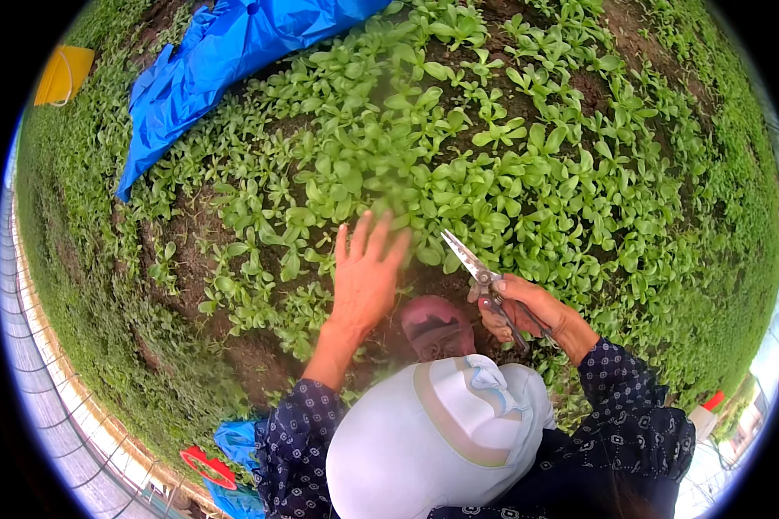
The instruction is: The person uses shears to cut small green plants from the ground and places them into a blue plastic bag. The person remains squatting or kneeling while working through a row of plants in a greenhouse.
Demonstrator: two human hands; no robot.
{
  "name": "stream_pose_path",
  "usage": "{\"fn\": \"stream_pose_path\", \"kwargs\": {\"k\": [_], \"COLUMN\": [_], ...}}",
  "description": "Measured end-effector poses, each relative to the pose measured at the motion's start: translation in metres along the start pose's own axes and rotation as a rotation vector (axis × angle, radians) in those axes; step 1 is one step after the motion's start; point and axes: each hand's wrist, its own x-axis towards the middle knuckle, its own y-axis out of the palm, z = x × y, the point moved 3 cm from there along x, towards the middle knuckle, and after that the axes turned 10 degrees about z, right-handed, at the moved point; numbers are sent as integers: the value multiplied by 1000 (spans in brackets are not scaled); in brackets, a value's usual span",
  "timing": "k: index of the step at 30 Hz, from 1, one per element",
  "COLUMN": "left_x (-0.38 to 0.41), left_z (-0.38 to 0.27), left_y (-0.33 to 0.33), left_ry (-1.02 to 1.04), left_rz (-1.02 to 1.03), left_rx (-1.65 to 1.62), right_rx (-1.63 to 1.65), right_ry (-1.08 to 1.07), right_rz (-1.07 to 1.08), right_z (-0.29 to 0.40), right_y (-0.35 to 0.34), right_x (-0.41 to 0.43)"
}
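My left hand (367, 276) reaches palm down over the edge of dense leafy green seedlings (370, 156), fingers spread, with no object in its grip. My right hand (526, 308) is closed around the handles of small garden snips (483, 276). Their pointed metal blades lie close together and point up and left, just above the leaves. A gap separates the snips from my left hand. Brown soil (438, 280) shows between the two hands. Whether the left fingertips touch the leaves is not clear.
A crumpled blue plastic sheet (201, 78) lies over plants at the upper left. Beyond it is a yellow container (65, 74). At the lower left are a red ring-shaped object (209, 468) and more blue plastic (237, 444). A pale hat or hood (428, 441) covers the lower middle.
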Motion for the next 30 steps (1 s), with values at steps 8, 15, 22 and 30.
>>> {"fn": "stream_pose_path", "kwargs": {"k": [8,15,22,30], "left_x": [-44,-76,-90,-51], "left_z": [34,102,130,172], "left_y": [8,-16,-8,-39], "left_ry": [-49,-359,-498,-437], "left_rz": [-102,-363,-361,-543], "left_rx": [-80,-56,-7,109], "right_rx": [-14,-162,-254,-122], "right_ry": [11,51,177,329], "right_rz": [55,164,233,75], "right_z": [-4,29,35,18], "right_y": [3,52,104,93], "right_x": [8,76,176,233]}}
